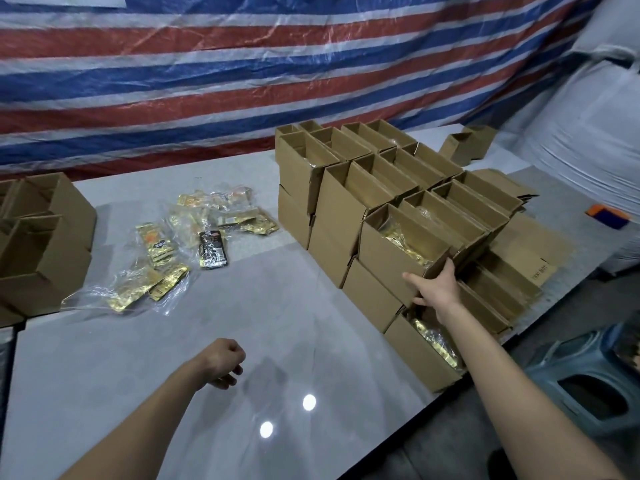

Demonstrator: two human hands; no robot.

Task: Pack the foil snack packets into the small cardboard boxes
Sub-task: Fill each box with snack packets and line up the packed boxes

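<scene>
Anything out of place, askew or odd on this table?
One black packet lies among the gold foil packets loose on the table. A few stray boxes sit askew at the far edge, apart from the stacked boxes.

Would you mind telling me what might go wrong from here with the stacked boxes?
The right hand grips an open box high on a stepped stack; pulling it may shift its neighbours or spill the gold packets inside. The nearest box sits at the edge of the table and might get knocked off.
</scene>
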